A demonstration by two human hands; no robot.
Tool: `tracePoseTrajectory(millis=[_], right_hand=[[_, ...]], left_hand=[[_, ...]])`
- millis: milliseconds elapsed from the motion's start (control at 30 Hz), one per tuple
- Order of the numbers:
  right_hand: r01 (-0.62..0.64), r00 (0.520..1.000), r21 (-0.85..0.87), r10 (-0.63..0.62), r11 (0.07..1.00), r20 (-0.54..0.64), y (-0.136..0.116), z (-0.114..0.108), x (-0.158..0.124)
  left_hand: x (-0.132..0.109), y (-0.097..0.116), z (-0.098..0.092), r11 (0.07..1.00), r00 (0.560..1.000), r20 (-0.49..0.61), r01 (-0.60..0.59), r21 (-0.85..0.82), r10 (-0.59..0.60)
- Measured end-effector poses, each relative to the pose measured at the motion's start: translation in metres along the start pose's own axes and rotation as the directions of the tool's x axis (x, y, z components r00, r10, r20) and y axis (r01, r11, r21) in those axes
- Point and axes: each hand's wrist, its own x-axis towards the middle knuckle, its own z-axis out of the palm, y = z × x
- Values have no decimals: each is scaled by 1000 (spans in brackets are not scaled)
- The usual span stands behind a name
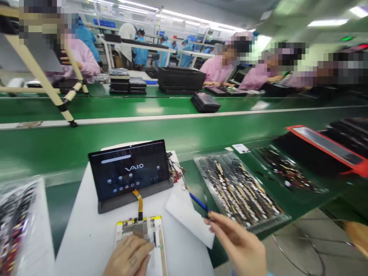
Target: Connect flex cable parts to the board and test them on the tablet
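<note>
My left hand (129,257) lies curled, fingers together, on a small white fixture with a yellow rim (155,230), pressing on it. An orange flex cable (140,203) runs from the fixture up to a tablet (129,173) with a lit VAIO screen, propped in a grey stand. My right hand (240,245) pinches a thin blue-handled tool (199,203), its tip near a white card (188,218). A clear tray of small parts (240,189) lies just right of that hand.
A white work mat (86,230) covers the bench beside a green conveyor (115,111). Another parts tray (287,172) and a red-framed tablet (327,147) sit right. A bag of parts (14,222) is at left. People in pink coats work across the belt among black trays (181,78).
</note>
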Motion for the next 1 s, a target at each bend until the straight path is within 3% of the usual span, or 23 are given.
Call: tracePoseTrajectory(millis=[100, 200, 367, 1000], right_hand=[[94, 979, 8, -94, 996, 181, 28, 26, -19], [219, 930, 63, -228, 974, 288, 47, 51, -26], [214, 917, 133, -246, 968, 314, 37, 75, -23], [263, 912, 106, -283, 959, 298, 19, 75, -22]], left_hand=[[13, 3, 10, 998, 998, 12, 55, 15, -55], [13, 0, 25, 994, 992, 70, 105, 6, -105], [2, -2, 37, 988, 978, 146, 154, -4, -152], [4, 4, 31, 976, 967, 160, 211, -50, -201]])
